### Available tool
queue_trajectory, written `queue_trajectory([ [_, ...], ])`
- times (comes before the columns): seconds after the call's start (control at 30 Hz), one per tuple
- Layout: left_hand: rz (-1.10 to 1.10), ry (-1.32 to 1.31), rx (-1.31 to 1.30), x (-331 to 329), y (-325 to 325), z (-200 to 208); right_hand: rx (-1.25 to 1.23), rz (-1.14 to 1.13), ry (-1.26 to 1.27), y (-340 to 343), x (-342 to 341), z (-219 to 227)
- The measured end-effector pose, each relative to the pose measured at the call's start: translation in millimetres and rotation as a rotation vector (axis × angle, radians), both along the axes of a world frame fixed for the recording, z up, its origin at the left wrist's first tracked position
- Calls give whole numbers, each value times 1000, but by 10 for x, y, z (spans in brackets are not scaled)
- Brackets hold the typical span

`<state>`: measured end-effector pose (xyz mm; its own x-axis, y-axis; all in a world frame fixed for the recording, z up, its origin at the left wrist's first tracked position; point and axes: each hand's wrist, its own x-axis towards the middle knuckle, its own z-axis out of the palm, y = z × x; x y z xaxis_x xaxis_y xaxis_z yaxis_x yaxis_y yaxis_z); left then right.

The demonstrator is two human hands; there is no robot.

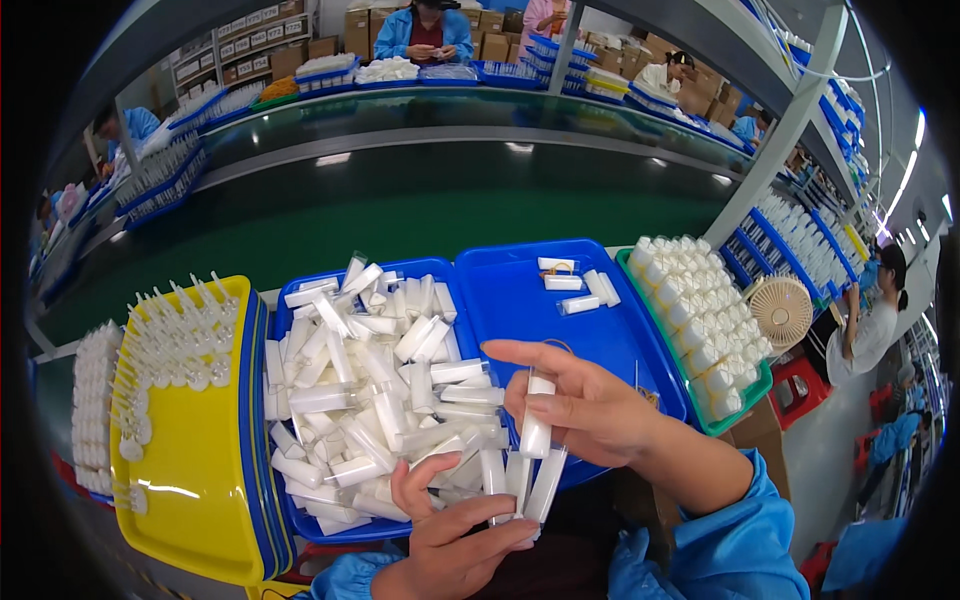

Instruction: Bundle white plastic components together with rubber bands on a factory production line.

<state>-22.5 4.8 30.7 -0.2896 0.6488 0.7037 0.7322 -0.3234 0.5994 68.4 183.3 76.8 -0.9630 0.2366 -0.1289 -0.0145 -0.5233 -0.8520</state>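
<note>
My right hand [600,410] pinches one white tube with a clear plastic end [536,432] upright between thumb and fingers, its index finger stretched out to the left. Below it, my left hand [455,545] has its fingers closed round a few similar white tubes [545,485] standing side by side. Both hands are over the near edge of a blue tray [440,268] heaped with loose white tubes [350,400]. To its right, a second blue tray [500,320] carries a few white tubes [600,288] and some thin rubber bands [560,268].
A green tray [765,385] of banded white tubes is at the right, beside a beige fan [780,310]. Stacked yellow trays [190,460] with thin-stemmed white parts stand left. Beyond lies a green conveyor belt [400,200]; a person in blue [425,40] works across it.
</note>
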Motion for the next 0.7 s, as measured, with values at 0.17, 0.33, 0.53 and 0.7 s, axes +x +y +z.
queue_trajectory([
  [0.17, -31, 4, -30, 39, -8, 3, 70, -41, -15, 36, 146, -43],
  [0.33, -107, 42, -53, 46, 9, -54, 1030, -85, -61, 19, 309, 179],
  [0.53, -172, 105, -34, 105, 27, -57, 655, -142, -116, -16, 513, -17],
  [0.7, -165, 153, -95, 153, 9, -62, 504, -165, -236, -134, 646, 6],
])
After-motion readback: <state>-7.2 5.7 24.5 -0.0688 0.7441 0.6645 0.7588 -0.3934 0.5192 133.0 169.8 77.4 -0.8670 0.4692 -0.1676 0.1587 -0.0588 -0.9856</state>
